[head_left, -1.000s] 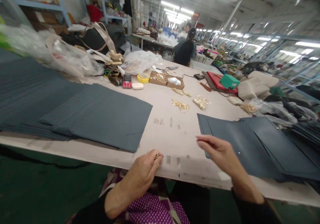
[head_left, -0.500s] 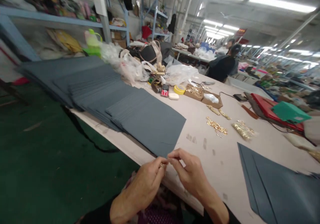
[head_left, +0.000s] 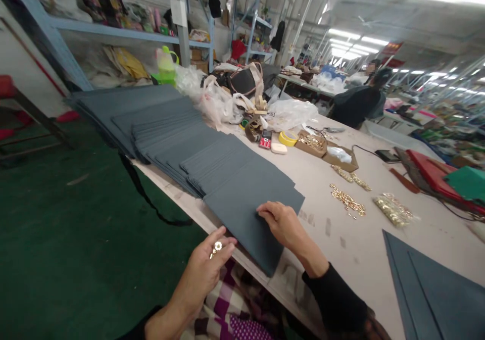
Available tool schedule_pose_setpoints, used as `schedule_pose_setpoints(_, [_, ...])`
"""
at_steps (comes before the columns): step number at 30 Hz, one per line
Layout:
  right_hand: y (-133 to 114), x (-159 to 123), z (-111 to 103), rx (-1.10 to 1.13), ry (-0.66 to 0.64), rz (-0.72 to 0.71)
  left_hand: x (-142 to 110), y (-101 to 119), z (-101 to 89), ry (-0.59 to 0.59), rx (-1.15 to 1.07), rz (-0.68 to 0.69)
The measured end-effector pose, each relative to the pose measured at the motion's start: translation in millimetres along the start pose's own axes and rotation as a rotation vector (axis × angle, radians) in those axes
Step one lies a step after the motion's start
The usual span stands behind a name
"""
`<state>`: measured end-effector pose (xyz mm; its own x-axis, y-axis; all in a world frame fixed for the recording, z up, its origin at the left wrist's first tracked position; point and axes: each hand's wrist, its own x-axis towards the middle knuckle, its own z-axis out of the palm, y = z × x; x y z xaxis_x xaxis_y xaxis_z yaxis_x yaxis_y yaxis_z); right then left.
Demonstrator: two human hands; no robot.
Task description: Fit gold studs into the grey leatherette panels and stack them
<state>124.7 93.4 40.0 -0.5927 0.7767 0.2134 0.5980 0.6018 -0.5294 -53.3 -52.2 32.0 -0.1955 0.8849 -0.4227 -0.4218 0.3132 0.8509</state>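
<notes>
A dark grey sheet (head_left: 246, 203) lies on top at the near end of an overlapping row, its corner reaching the table's front edge. My left hand (head_left: 200, 264) is by that edge, thumb and fingers curled around a small gold-coloured metal piece (head_left: 215, 249); its fingertips are close to the sheet's edge. Over the same sheet is my right hand (head_left: 286, 229), with thumb and fingertips pinched together at its surface. Whatever sits between those right fingertips is too small to make out.
Loose gold fittings (head_left: 346, 200) and a bag of them (head_left: 392, 209) lie to the right. Behind are small cardboard boxes (head_left: 343, 162), yellow tape (head_left: 288, 138) and a red phone (head_left: 265, 139). More grey sheets (head_left: 435, 284) lie at right. A person (head_left: 358, 100) sits farther back.
My hands, together at the table edge before, have moved apart. The right one has come over the top sheet, which now lies nearer me; the left has shifted left. The view has turned left.
</notes>
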Motion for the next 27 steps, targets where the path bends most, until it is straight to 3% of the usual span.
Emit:
schedule_pose_setpoints(3, [-6, -30, -14, 0.154, -0.137, 0.153, -1, -5, 6.6, -0.155, -0.100, 0.034])
schedule_pose_setpoints(6, [-10, -49, -19, 0.307, -0.170, 0.294, -1, -13, 15.4, -0.233, -0.097, -0.003])
schedule_pose_setpoints(10, [-3, -55, -14, 0.640, -0.175, 0.445, 1, -21, 30.7, -0.186, 0.018, -0.099])
schedule_pose_setpoints(14, [7, -48, -11, 0.905, -0.174, 0.582, 7, -14, 44.8, -0.082, -0.062, -0.173])
schedule_pose_setpoints(19, [9, -38, -14, 1.024, -0.209, 0.699, 17, -9, 48.0, -0.041, -0.134, -0.279])
schedule_pose_setpoints(27, [8, -30, -12, 1.078, -0.275, 0.694, 22, -13, 45.0, -0.063, -0.143, -0.325])
